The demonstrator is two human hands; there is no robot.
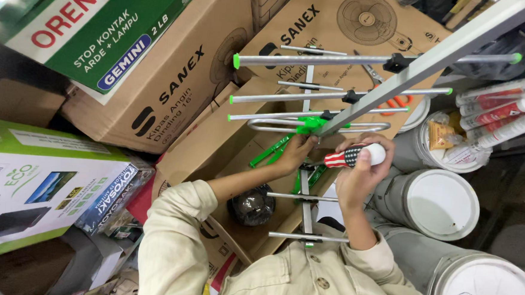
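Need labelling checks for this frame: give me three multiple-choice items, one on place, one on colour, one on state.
1. Where is the black crumpled plastic bag?
A. inside the open brown cardboard box
B. on a white bucket lid
C. on the green carton

2. What colour are the end caps on the silver metal antenna rods?
A. red
B. green
C. blue

3. What does the right hand hold?
A. nothing
B. orange-handled scissors
C. a screwdriver with a red, white and blue striped handle

Answers: 1 A, the bag lies between the box walls; 2 B, each rod tip is green; 3 C, the fingers wrap the striped handle while the left hand touches the green plastic bracket.
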